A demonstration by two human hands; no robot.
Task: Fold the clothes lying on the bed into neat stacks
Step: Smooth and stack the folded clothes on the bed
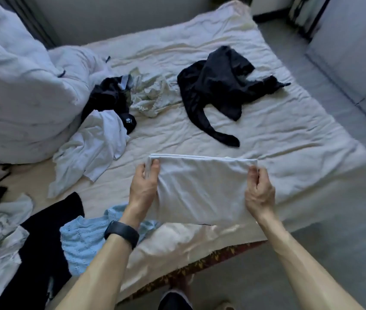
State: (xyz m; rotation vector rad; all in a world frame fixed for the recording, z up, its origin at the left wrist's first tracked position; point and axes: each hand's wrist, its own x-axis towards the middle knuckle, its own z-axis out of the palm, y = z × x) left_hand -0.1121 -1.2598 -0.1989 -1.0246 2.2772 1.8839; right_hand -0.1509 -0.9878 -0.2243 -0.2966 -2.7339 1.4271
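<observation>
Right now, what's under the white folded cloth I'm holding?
The white cloth, pinched by the left hand and right hand, spreads over the cream bed sheet. A light blue top shows by its near-left corner. Whatever is directly beneath is covered.

Room as you stood in it, item by item. One bed (300, 139) filled most of your view, dressed in a crumpled cream sheet (200, 34); its near edge showed a dark red band with a gold leaf pattern (211, 261). One pale duvet (9, 86) was heaped high at your left. One plain grey wall (110, 14) ran behind the bed's far side, with dark vertical folds or slats (36, 25) at its left end, too blurred to tell which. Grey floor (345, 253) lay to your right and at your feet. One tall pale panel (356, 41), cupboard or door you could not tell, stood at far right. The light was dim, cool and even, with a soft sheen on the sheet's near corner
</observation>
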